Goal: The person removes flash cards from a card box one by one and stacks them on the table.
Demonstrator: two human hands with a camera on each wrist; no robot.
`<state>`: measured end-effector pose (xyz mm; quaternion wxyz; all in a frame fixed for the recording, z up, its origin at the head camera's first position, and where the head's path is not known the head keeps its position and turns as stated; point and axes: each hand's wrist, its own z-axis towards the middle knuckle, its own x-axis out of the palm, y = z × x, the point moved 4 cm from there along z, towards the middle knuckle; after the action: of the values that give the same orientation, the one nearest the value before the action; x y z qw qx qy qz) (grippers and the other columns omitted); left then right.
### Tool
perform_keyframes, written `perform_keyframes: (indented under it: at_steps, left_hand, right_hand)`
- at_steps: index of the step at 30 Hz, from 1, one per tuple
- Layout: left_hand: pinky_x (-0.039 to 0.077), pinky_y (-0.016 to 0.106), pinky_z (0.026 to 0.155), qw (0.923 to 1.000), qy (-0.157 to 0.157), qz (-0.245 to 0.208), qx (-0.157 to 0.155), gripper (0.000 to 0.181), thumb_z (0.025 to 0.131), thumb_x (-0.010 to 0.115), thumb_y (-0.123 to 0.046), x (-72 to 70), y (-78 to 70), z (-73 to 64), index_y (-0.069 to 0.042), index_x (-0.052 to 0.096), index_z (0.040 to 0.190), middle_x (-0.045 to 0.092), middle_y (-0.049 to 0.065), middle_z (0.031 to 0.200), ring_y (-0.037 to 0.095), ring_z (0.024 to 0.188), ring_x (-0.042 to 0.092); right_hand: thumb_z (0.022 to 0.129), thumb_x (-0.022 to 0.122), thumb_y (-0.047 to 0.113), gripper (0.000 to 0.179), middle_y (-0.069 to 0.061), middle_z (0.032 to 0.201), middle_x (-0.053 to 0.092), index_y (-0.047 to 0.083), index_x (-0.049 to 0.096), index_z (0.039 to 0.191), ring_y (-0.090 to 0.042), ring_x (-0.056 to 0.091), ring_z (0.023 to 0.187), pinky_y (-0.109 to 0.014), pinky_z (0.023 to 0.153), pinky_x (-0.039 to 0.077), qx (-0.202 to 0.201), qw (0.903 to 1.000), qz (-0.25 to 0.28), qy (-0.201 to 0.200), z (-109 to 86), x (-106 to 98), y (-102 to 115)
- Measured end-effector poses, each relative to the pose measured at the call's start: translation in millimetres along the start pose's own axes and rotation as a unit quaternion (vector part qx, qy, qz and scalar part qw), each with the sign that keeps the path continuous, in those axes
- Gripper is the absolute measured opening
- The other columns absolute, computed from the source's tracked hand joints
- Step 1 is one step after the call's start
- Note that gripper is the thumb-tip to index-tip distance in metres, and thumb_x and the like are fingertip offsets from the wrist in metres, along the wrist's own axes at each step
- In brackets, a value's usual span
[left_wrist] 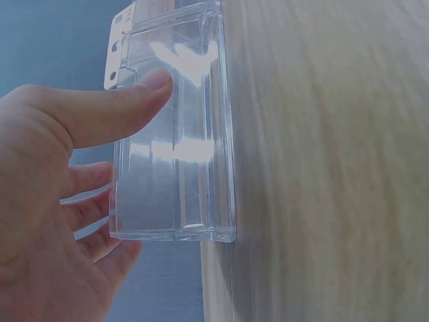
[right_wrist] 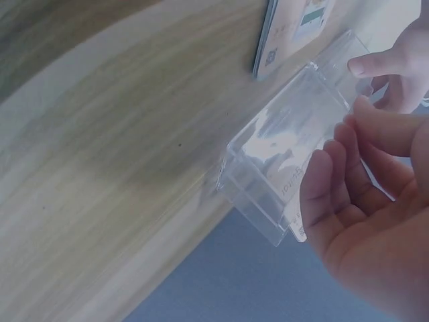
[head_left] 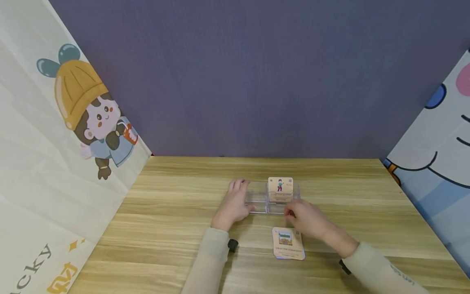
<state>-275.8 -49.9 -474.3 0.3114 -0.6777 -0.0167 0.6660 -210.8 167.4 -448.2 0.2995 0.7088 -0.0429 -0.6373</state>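
Note:
A clear plastic card holder [head_left: 257, 198], divided into compartments, stands on the table. My left hand [head_left: 233, 204] grips its left end, the thumb across the front and the other fingers at the back, as the left wrist view shows. In the right rear compartment stands an illustrated card [head_left: 280, 185] of a figure with a guitar. My right hand [head_left: 304, 218] is at the holder's front right, its fingers loosely bent and thumb near the index fingertip. No card shows between them. Below the holder lies a small stack of cards [head_left: 288, 244], the top one reading "clean the classroom".
The wood-grain table [head_left: 165, 245] meets a dark blue-grey panel [head_left: 257, 81] at the back. Printed curtains hang on both sides, the left curtain [head_left: 36, 163] bearing a cartoon child. Dark straps show near both cuffs.

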Motion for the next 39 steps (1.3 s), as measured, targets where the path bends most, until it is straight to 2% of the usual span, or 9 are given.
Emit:
perform_keyframes:
  at_steps: [8, 19, 33, 39]
  left_hand:
    - [0.028, 0.043, 0.122, 1.0000, 0.002, -0.007, -0.003, 0.087, 0.085, 0.084, -0.031, -0.8, -0.5, -0.5, -0.007, 0.037, 0.155, 0.034, 0.012, 0.158, 0.030, 0.148, 0.024]
    - [0.028, 0.042, 0.122, 1.0000, 0.002, -0.001, -0.003, 0.087, 0.085, 0.083, -0.031, -1.9, -1.0, 0.4, -0.007, 0.037, 0.155, 0.034, 0.012, 0.158, 0.030, 0.147, 0.025]
    - [0.028, 0.042, 0.122, 1.0000, -0.001, -0.004, -0.004, 0.087, 0.085, 0.084, -0.031, -0.3, -0.3, -0.8, -0.007, 0.037, 0.155, 0.035, 0.012, 0.158, 0.029, 0.148, 0.024]
    - [0.029, 0.041, 0.122, 1.0000, -0.004, -0.001, -0.004, 0.087, 0.085, 0.084, -0.031, 0.1, 0.1, -0.1, -0.008, 0.038, 0.155, 0.035, 0.011, 0.157, 0.029, 0.148, 0.025]
  right_hand:
    - [0.091, 0.074, 0.009, 0.005, 0.009, 0.079, 0.058, 0.012, 0.070, 0.090, -0.006, 0.051, 0.066, -0.022, 0.053, 0.045, -0.014, 0.9990, -0.012, -0.040, 2.0, -7.5, 2.4]
    - [0.089, 0.074, 0.006, 0.007, 0.009, 0.076, 0.058, 0.012, 0.071, 0.089, -0.005, 0.049, 0.065, -0.022, 0.054, 0.044, -0.057, 0.9927, -0.020, -0.105, 12.3, -20.8, 6.4]
    - [0.091, 0.074, 0.009, 0.004, 0.006, 0.078, 0.058, 0.009, 0.072, 0.094, -0.006, 0.048, 0.063, -0.024, 0.052, 0.043, -0.052, 0.9885, -0.018, -0.141, 18.3, -29.5, 6.6]
    - [0.091, 0.076, 0.011, 0.005, 0.005, 0.080, 0.060, 0.010, 0.072, 0.093, -0.008, 0.051, 0.068, -0.025, 0.056, 0.045, -0.060, 0.9834, -0.024, -0.169, 21.6, -33.5, 6.7]
